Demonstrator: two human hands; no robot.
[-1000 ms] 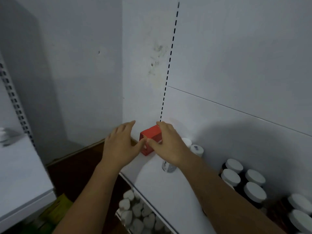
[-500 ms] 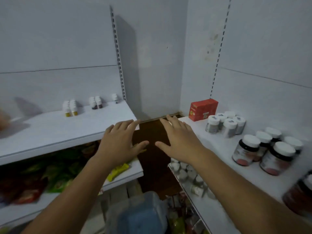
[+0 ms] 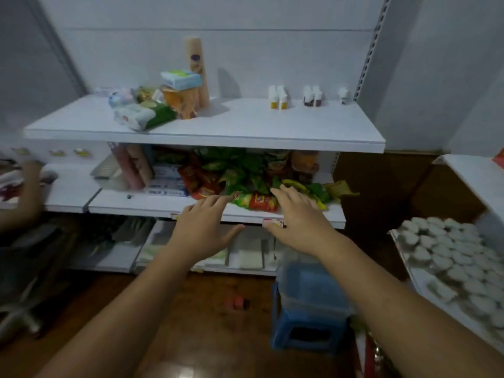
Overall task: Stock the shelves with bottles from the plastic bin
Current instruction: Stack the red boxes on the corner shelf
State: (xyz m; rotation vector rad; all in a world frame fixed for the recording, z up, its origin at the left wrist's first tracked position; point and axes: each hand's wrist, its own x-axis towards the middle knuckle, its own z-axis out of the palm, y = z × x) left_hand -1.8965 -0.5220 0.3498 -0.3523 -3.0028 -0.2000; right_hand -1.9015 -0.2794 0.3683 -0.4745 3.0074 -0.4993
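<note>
Hands (image 3: pixel 201 230) (image 3: pixel 302 227) spread, empty — bin (image 3: pixel 311 282) blurred, perhaps lidded.

The left forearm (image 3: pixel 122 309) rises from the lower left of the frame and the right forearm (image 3: pixel 395 304) from the lower right, both bare and converging toward the centre. The left hand (image 3: pixel 201 230) and the right hand (image 3: pixel 302 222) float side by side just below mid-frame, palms down, backs toward the camera. Their fingers are straight and slightly spread, holding nothing. The left fingers angle up and to the right, the right fingers up and to the left. The thumbs point inward at each other with a gap between them.
</note>
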